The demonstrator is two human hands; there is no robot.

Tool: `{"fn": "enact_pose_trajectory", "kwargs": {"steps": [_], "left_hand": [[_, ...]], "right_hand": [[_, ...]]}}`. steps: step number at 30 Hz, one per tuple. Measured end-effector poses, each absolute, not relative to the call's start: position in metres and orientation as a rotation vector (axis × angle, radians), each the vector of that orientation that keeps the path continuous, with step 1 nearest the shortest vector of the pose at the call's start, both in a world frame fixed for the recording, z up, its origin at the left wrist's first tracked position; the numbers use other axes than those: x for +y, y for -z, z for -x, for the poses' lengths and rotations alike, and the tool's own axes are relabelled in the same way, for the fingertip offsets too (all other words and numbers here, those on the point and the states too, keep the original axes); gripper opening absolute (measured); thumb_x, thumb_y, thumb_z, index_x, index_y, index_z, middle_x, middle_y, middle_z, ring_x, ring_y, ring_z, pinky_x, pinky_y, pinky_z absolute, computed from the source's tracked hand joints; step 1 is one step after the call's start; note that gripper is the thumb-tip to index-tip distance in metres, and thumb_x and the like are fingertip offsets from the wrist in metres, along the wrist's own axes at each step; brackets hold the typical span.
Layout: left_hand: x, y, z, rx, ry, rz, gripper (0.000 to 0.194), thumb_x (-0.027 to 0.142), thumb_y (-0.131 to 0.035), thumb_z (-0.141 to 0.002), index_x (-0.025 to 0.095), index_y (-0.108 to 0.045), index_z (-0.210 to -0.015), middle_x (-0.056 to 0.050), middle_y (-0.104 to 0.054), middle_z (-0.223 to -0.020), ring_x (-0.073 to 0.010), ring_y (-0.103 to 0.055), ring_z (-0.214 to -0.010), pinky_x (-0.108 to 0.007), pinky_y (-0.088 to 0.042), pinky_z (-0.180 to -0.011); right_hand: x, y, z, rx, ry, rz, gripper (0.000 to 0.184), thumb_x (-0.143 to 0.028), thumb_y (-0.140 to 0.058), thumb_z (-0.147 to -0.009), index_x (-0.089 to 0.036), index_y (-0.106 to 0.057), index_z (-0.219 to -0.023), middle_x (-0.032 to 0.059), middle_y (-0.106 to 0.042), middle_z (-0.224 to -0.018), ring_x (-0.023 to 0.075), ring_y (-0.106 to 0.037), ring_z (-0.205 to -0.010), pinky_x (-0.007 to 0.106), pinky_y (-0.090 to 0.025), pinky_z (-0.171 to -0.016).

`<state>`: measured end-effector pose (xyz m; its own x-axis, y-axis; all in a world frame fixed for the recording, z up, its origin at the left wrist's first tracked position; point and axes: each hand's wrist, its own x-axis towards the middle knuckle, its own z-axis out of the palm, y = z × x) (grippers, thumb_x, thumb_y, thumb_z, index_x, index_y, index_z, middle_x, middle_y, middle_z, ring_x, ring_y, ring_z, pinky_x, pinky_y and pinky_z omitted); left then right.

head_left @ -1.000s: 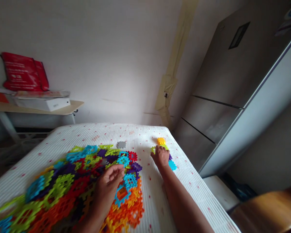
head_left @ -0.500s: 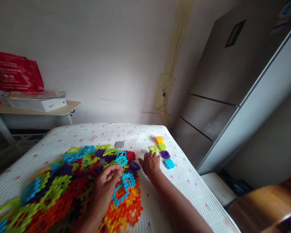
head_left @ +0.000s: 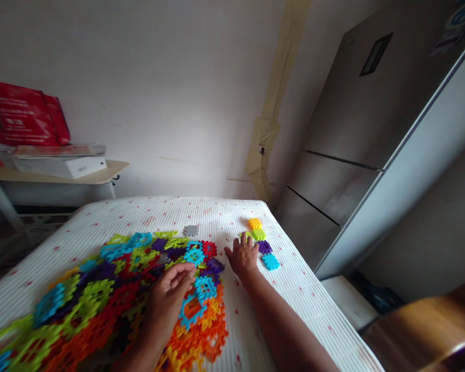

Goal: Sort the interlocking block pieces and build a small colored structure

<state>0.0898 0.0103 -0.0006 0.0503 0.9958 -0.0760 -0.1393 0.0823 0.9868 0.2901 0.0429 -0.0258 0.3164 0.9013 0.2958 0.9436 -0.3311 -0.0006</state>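
Observation:
My right hand (head_left: 243, 257) reaches over the table with its fingers spread and stretched out, palm down. Its fingertips lie on a light green toothed plastic tile (head_left: 245, 235), which they mostly cover. Just right of this hand stands a row of tiles: orange (head_left: 254, 223), lime green (head_left: 259, 234), purple (head_left: 264, 247) and blue (head_left: 271, 261). My left hand (head_left: 172, 289) hovers over a heap of interlocking plastic pieces (head_left: 96, 294), its fingers loosely curled, thumb near the index finger; I see nothing between them.
A grey tile (head_left: 191, 230) lies behind the heap on the white ribbed tablecloth (head_left: 217, 212). At the left, a side table (head_left: 116, 169) carries a white box (head_left: 72, 166) and a red bag (head_left: 27, 116). A tall fridge (head_left: 333, 129) stands beyond the right edge.
My right hand has shifted slightly forward and its fingers have spread over the light green tile, covering more of it. My left hand stays in place.

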Motion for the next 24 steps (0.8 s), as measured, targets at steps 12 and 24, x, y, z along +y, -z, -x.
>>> {"fn": "enact_pose_trajectory", "kwargs": {"steps": [12, 24], "left_hand": [[0.010, -0.003, -0.091, 1.112, -1.181, -1.103, 0.046, 0.054, -0.071, -0.053, 0.017, -0.064, -0.080, -0.005, -0.070, -0.074, -0.0226, -0.065, -0.077, -0.028, -0.052, -0.064], [0.010, 0.002, -0.090, 1.109, -1.174, -1.115, 0.046, 0.053, -0.071, -0.055, 0.017, -0.064, -0.082, -0.005, -0.069, -0.076, -0.0228, -0.064, -0.076, -0.028, -0.052, -0.062]], "right_hand": [[0.052, 0.026, -0.300, -1.653, 0.192, 2.460, 0.044, -0.044, -0.046, -0.087, -0.011, -0.063, -0.111, 0.0193, -0.054, -0.123, 0.0324, -0.044, -0.113, 0.044, -0.036, -0.087], [0.055, 0.027, -0.302, -1.625, 0.238, 2.446, 0.042, -0.044, -0.047, -0.088, -0.012, -0.063, -0.108, 0.0182, -0.058, -0.117, 0.0318, -0.045, -0.111, 0.045, -0.035, -0.086]]}}
